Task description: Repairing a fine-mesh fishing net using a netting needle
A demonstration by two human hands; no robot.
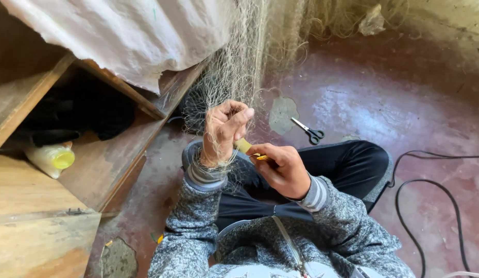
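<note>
On the floor | left hand [224,131] grip closed on one net [239,67] | right hand [283,167] grips one yellow tool [244,146], seemingly a needle | one scissors [309,131]

We seem to be in a rough back room or shed of a home where fishing gear is mended. We see a worn, patchy red cement floor [383,98], a stained bare wall [445,25], and raw wooden planks [38,201] under a white sheet [126,31]. A pale fishing net [244,56] hangs down, with scissors [309,130] and a black cable [430,190] lying on the floor.
</note>
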